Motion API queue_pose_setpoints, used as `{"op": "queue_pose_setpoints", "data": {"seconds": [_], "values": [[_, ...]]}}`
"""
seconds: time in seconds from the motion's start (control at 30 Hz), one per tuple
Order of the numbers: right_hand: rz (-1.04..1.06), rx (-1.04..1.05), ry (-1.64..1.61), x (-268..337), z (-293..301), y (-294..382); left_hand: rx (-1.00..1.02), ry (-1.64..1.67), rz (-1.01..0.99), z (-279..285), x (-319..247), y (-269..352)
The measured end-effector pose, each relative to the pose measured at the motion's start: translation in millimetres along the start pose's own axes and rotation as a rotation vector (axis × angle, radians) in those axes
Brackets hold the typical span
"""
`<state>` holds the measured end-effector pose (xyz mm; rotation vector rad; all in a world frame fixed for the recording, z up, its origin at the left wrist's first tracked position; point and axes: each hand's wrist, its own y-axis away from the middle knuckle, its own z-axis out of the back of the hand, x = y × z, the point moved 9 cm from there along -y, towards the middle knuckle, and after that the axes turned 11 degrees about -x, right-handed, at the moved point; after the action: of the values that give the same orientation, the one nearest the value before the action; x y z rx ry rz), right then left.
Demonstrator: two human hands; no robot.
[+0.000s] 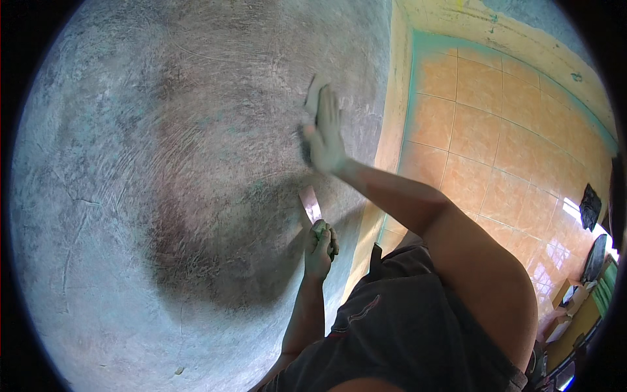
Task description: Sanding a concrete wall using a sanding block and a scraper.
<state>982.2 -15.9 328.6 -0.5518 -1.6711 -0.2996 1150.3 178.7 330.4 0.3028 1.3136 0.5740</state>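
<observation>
My left hand [321,252] is closed around the handle of a putty knife [311,206]. Its shiny metal blade points up the picture, close to the rough grey plastered wall [220,122]. Farther up, my right hand [328,142] lies almost flat against the wall, fingers extended, slightly blurred. A thin, flat grey piece [316,93] shows beside and beyond these fingers, between hand and wall; its material cannot be told. The palm is hidden. Scratches, trowel marks and faint green stains cover the wall, and a dark shadow falls below the hands.
Orange floor tiles [475,132] with green-stained edges lie right of the wall, along a pale yellowish strip [392,117]. A black object [590,207] rests on the floor at the far right. Cardboard boxes [558,326] and green material [605,289] are at the lower right.
</observation>
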Motion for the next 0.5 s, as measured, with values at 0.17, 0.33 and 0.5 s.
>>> {"op": "queue_pose_setpoints", "data": {"seconds": [0.17, 0.33, 0.5], "values": [[0.346, 0.179, 0.135, -50.7, 1.3, 65.3, 0.004, 0.004, 0.005, -2.8, 2.7, 1.9], [-0.355, -0.144, 0.028, -94.0, 13.8, -15.3, -0.028, 0.012, 0.001, 6.8, 1.6, 10.9], [-0.356, -0.13, 0.033, -77.3, 13.1, -32.4, -0.027, 0.063, -0.015, 5.4, 3.8, 11.1]]}}
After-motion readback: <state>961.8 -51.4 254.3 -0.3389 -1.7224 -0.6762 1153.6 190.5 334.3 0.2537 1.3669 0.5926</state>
